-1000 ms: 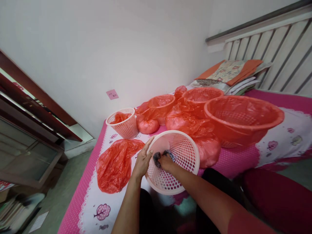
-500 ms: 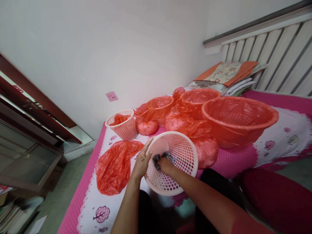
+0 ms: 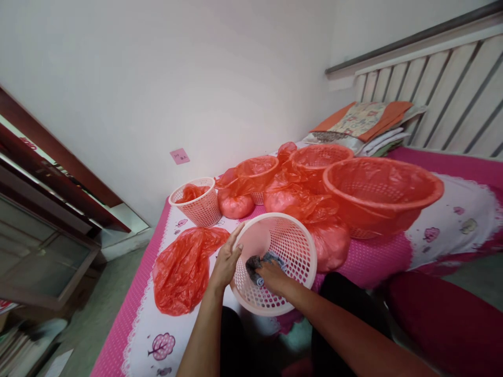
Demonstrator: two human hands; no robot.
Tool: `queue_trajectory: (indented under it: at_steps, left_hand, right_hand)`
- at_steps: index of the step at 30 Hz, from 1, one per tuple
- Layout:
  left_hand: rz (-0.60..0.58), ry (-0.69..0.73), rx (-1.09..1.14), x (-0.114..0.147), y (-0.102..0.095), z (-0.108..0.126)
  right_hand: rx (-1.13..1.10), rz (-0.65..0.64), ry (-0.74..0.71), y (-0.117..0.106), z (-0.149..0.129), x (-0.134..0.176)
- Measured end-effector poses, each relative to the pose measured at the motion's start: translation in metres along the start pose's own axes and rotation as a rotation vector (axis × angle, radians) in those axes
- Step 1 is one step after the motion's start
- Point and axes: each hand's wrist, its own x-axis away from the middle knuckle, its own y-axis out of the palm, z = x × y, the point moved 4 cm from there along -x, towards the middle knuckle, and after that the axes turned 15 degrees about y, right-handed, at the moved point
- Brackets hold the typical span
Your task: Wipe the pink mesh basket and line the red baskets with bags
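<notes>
A pale pink perforated plastic basket (image 3: 293, 235) leans toward me on its side, its open mouth facing me. My left hand (image 3: 228, 259) grips its left rim, the thumb on the inside and the fingers along the outer edge. Inside the basket, my right hand (image 3: 272, 275) is closed on a crumpled dark grey cloth (image 3: 254, 264) and presses it against the inner wall. Part of the cloth shows beyond the fingers; the fingertips are hidden in it. Left of the basket lies a crumpled red plastic bag (image 3: 183, 277).
Behind stand a small pink basket (image 3: 202, 209) with red plastic inside and several baskets lined with red bags, the largest (image 3: 383, 225) at right. Filled red bags (image 3: 330, 243) sit between them. Folded bedding (image 3: 359, 120) lies by the white headboard (image 3: 444, 94); a dark red stool (image 3: 444, 319) stands lower right.
My right hand has shifted the cloth slightly within the basket, and more of it is bunched near the fingers. My left hand keeps its hold on the rim.
</notes>
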Motion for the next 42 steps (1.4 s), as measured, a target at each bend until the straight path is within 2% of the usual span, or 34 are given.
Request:
queue_trajectory:
  at_steps: [5, 11, 17, 23, 28, 33, 42]
  left_hand:
    - [-0.005, 0.003, -0.025, -0.001, -0.001, -0.003]
    - [-0.015, 0.031, -0.051, -0.004, -0.001, -0.002]
    - [-0.036, 0.046, -0.06, -0.003, -0.003, -0.004]
    - [-0.036, 0.038, -0.05, -0.002, -0.004, -0.005]
    - [-0.025, 0.018, -0.033, -0.003, -0.005, -0.005]
    - [-0.014, 0.009, -0.022, -0.006, -0.007, -0.005]
    - [-0.019, 0.011, -0.008, -0.01, -0.01, -0.008]
  right_hand:
    - [-0.02, -0.07, 0.003, -0.003, 0.003, 0.024]
    - [-0.082, -0.079, 0.005, -0.005, 0.003, 0.059]
    - [-0.199, -0.019, -0.057, -0.012, -0.001, 0.104]
    - [-0.294, 0.066, -0.119, -0.014, 0.0, 0.13]
    - [-0.305, 0.067, -0.123, -0.007, 0.012, 0.134]
    - [-0.181, 0.098, -0.167, -0.001, 0.035, 0.125]
    - [0.056, 0.193, -0.114, -0.01, 0.052, 0.113]
